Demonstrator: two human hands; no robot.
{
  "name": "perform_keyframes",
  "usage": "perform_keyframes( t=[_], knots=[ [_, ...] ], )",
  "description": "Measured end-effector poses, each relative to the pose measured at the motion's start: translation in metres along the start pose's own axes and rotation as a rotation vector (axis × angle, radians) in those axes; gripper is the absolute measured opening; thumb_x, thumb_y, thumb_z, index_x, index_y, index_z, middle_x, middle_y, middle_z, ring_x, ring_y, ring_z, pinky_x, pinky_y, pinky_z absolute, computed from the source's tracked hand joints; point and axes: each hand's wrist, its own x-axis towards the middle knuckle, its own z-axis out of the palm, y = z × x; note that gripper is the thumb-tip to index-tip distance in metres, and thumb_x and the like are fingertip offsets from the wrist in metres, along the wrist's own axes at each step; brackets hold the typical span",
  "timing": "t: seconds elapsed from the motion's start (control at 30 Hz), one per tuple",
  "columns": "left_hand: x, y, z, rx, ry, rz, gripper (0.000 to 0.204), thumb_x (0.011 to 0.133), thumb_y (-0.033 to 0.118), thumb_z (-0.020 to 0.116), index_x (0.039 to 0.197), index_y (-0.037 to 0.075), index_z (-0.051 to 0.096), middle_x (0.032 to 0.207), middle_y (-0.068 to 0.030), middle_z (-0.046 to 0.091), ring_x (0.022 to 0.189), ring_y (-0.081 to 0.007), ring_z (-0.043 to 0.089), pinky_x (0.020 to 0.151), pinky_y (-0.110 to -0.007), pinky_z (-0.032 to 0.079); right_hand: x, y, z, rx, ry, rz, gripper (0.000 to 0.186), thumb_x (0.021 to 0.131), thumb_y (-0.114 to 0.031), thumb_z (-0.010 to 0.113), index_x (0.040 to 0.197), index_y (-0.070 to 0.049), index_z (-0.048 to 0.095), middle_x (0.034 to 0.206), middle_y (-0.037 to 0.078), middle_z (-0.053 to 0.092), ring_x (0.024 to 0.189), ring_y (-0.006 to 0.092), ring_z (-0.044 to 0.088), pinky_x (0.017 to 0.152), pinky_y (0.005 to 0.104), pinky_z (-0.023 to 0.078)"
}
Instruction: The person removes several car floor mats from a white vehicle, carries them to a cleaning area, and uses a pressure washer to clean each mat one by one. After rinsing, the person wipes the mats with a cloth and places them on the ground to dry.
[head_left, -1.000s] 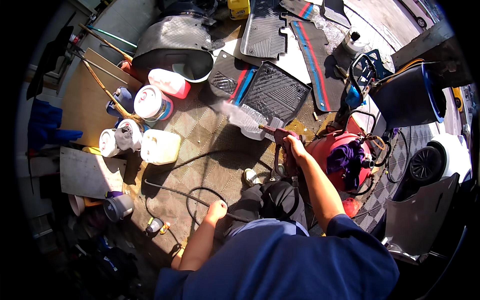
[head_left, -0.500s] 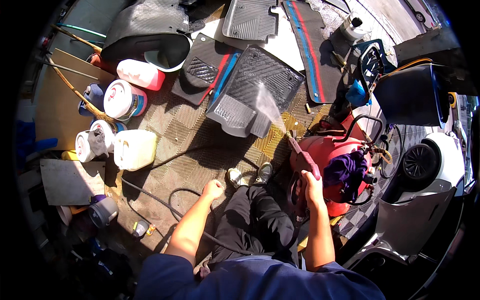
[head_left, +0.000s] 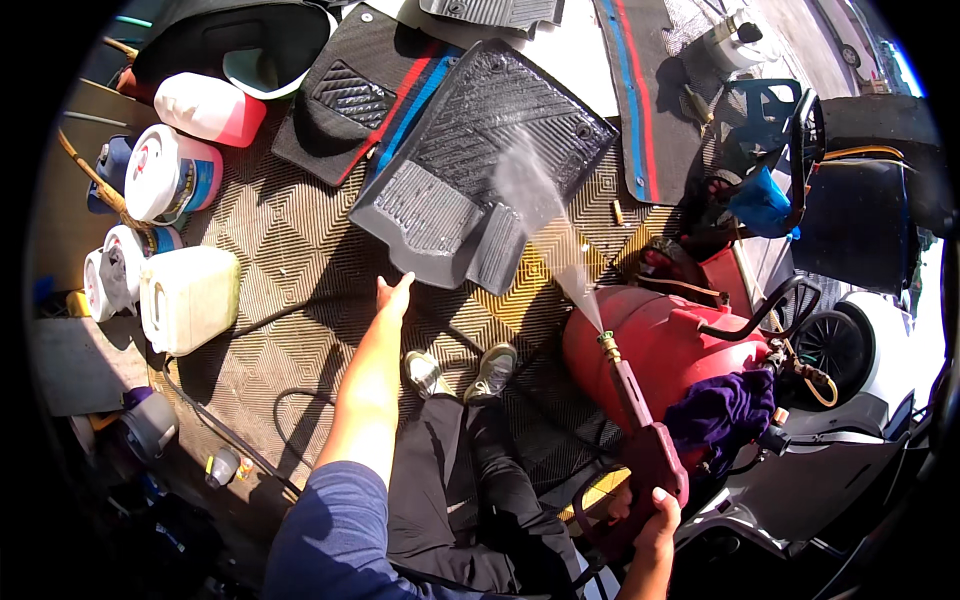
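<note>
My right hand (head_left: 652,515) is wrapped round the grip of a dark red spray gun (head_left: 655,462) at the lower right. A white fan of water (head_left: 560,245) leaves its brass nozzle and strikes a wet black rubber car floor mat (head_left: 470,165). The mat lies tilted at the upper middle, ribbed, with its lower edge toward me. My left hand (head_left: 394,292) is stretched forward to that edge, thumb and forefinger apart. Its fingertips are at the mat's lower left corner; whether they touch it I cannot tell.
A red tank (head_left: 640,345) with a purple cloth (head_left: 730,405) stands at the right. Left are a pale jerrycan (head_left: 190,297), a white bucket (head_left: 160,175) and a pink-filled jug (head_left: 210,108). Striped mats (head_left: 650,100) lie beyond. A black hose (head_left: 225,430) crosses the patterned floor.
My left hand has reached forward from near my legs to the mat's lower edge, its fingers opening from a fist. The spray gun has come nearer to me, still spraying. The view has shifted.
</note>
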Motion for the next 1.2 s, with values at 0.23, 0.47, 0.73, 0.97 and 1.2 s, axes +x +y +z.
perform_keyframes(
  t=[0.23, 0.47, 0.73, 0.97, 1.2],
  knots=[
    [0.056, 0.009, 0.045, -0.399, -0.102, -0.171, 0.037, 0.091, 0.038, 0.071, 0.103, 0.004, 0.066, 0.078, -0.0078, 0.07, 0.052, -0.0161, 0.062, 0.042, -0.028, 0.043, 0.019, 0.0, 0.005, -0.007, -0.036, -0.009, 0.083, 0.074, -0.039, 0.07, 0.137, 0.006, 0.042, 0.07, 0.012, 0.056, 0.054, 0.0206, 0.055, 0.05, 0.0345, 0.048],
    [-0.018, 0.065, 0.036, 0.044, 0.015, 0.114, 0.046, 0.09, 0.035, 0.065, 0.088, -0.01, 0.07, 0.091, -0.027, 0.072, 0.088, -0.0354, 0.073, 0.079, -0.045, 0.055, 0.008, -0.019, -0.002, -0.094, 0.008, -0.01, 0.072, 0.076, -0.04, 0.068, 0.126, 0.009, 0.048, 0.07, 0.012, 0.055, 0.052, 0.0207, 0.053, 0.05, 0.0351, 0.048],
    [-0.176, 0.116, -0.039, 0.19, 0.236, 0.191, 0.044, 0.087, 0.034, 0.067, 0.087, -0.01, 0.071, 0.093, -0.0322, 0.071, 0.094, -0.0447, 0.072, 0.083, -0.05, 0.055, 0.024, -0.062, 0.011, -0.3, -0.116, 0.015, 0.034, 0.086, -0.031, 0.062, 0.102, -0.002, 0.057, 0.066, 0.008, 0.057, 0.05, 0.0178, 0.054, 0.049, 0.0328, 0.046],
    [-0.291, 0.134, -0.144, 0.129, 0.301, 0.246, 0.044, 0.083, 0.031, 0.074, 0.079, -0.012, 0.066, 0.083, -0.0301, 0.07, 0.083, -0.0406, 0.072, 0.079, -0.048, 0.053, 0.04, -0.112, 0.027, -0.364, -0.19, -0.075, 0.014, 0.088, -0.015, 0.067, 0.084, -0.003, 0.061, 0.065, -0.001, 0.055, 0.051, 0.0081, 0.049, 0.047, 0.0267, 0.039],
    [-0.289, 0.084, -0.201, 0.089, 0.299, 0.265, 0.042, 0.082, 0.03, 0.074, 0.073, -0.009, 0.061, 0.074, -0.0246, 0.068, 0.073, -0.0355, 0.07, 0.072, -0.047, 0.052, -0.02, -0.109, 0.035, -0.419, -0.374, -0.12, 0.017, 0.087, -0.013, 0.066, 0.098, -0.001, 0.062, 0.071, -0.003, 0.056, 0.059, 0.0057, 0.048, 0.054, 0.0245, 0.04]
  ],
)
